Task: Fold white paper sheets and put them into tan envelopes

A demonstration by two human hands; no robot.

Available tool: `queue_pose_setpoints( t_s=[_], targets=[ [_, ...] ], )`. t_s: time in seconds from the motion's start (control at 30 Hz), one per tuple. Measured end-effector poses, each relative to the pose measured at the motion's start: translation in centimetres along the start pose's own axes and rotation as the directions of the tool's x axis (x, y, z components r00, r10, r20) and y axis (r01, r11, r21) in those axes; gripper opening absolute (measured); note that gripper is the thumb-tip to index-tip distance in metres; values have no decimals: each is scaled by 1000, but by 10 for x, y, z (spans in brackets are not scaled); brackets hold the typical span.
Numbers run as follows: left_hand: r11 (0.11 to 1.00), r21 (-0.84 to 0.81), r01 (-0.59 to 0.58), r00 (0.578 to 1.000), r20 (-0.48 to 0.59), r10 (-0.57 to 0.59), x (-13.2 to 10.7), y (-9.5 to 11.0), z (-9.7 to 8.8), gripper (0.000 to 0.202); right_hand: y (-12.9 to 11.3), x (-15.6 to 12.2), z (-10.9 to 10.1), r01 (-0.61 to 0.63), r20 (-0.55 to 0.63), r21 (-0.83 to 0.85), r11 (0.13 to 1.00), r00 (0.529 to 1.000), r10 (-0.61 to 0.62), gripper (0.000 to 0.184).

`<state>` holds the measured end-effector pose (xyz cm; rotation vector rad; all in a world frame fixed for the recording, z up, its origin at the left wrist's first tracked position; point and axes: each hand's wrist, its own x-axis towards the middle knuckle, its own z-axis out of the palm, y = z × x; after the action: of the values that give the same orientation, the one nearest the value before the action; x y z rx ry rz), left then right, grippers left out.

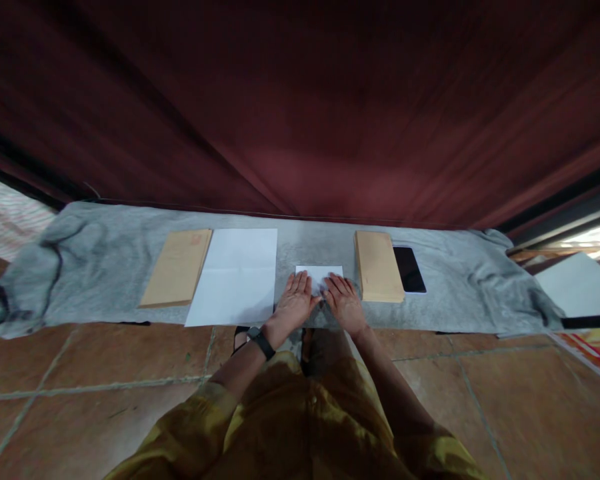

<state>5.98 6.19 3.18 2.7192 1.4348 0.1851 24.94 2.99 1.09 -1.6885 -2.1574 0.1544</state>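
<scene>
A small folded white paper (319, 273) lies on the grey cloth (105, 240) straight ahead of me. My left hand (294, 301) lies flat on its near left part, fingers stretched out. My right hand (344, 301) presses flat on its near right part, fingers together and extended. A black watch sits on my left wrist. Left of my hands lies a large white sheet (236, 275), and beyond it a brown envelope (177, 268). Right of my hands is a stack of brown envelopes (377, 265).
A black phone (409, 269) lies on the cloth beside the envelope stack. A dark red curtain (300, 107) hangs behind the cloth. Brown floor tiles (80, 373) spread around my knees. More white paper (577, 285) sits at the far right.
</scene>
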Motion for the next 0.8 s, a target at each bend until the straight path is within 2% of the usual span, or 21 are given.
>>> queue_pose_setpoints(
  t_s=[0.27, 0.5, 0.8],
  targets=[
    [1000, -9, 15, 1000, 11, -15, 15, -3, 3, 60, 5, 7, 7, -12, -15, -8, 1000, 1000, 11, 45],
    [1000, 7, 11, 999, 31, -11, 8, -3, 7, 54, 6, 6, 10, -23, -35, 5, 1000, 999, 23, 46],
    [996, 83, -33, 997, 67, 27, 9, 4, 0, 51, -18, 10, 17, -111, -84, -43, 993, 991, 108, 45]
  ],
)
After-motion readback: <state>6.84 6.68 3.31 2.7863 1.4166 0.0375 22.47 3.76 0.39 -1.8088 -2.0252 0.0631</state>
